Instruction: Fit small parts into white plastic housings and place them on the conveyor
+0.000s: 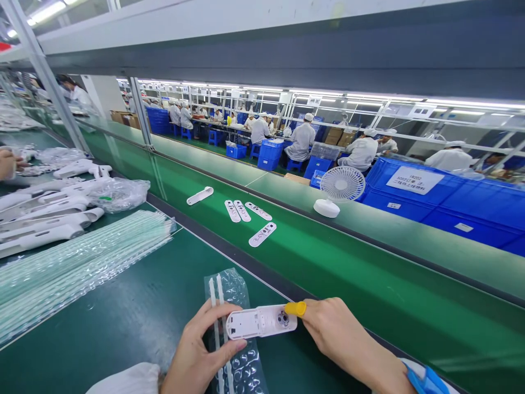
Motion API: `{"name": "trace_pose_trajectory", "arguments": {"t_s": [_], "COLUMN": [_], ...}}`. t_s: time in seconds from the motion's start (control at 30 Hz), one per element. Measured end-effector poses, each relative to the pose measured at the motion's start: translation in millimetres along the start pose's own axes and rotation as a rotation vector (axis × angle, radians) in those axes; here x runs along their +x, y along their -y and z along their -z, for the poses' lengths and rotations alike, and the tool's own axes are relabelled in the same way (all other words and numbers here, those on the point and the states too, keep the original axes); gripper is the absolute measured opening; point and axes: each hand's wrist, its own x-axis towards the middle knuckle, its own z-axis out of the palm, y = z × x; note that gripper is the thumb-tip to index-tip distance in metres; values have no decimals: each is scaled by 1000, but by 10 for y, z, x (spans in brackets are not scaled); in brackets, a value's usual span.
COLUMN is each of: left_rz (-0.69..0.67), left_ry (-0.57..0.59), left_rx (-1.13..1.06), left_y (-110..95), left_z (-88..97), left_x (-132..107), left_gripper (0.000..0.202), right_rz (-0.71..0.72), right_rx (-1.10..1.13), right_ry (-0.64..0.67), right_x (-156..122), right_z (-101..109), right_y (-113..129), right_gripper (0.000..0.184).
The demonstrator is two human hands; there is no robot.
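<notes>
A small white plastic housing (260,322) with a round hole near its right end is held between both hands just above the green bench. My left hand (200,353) grips its left end, thumb and fingers closed around it. My right hand (340,336) pinches the right end, with a yellow finger cot (296,308) on one fingertip. Under the part lies a clear bubble-wrap bag (229,290) with thin white sticks inside.
Several white flat parts (246,212) lie on the green conveyor belt (328,257). A pile of packaged white sticks (74,257) and white handles (45,210) sits at left. A small white fan (338,189) and blue crates (443,197) stand behind. Another person's hand (7,163) shows far left.
</notes>
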Motion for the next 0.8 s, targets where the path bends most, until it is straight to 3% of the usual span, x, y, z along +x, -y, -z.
{"name": "trace_pose_trajectory", "arguments": {"t_s": [0.13,0.17,0.27,0.43,0.57,0.7,0.8], "left_rz": [-13,-13,13,87,89,114,113], "left_ry": [1,3,6,8,17,3,-7], "left_rx": [15,17,12,28,60,20,-28], "left_y": [11,14,16,22,44,59,62], "left_z": [6,8,12,4,5,14,18], "left_x": [0,-1,-1,0,11,29,33], "left_gripper": [24,24,27,37,45,47,46], "right_rz": [-138,-148,-143,-230,-324,-520,-536], "right_rx": [271,335,476,586,463,215,181], "right_ry": [-207,-214,-149,-155,-176,-46,0], "right_x": [-60,-77,-135,-202,-130,-6,13], "right_z": [-44,-71,-200,-419,-384,-276,-229], "right_y": [-31,-21,50,123,-82,-460,-714], "right_gripper": [22,17,50,32,30,29,29]}}
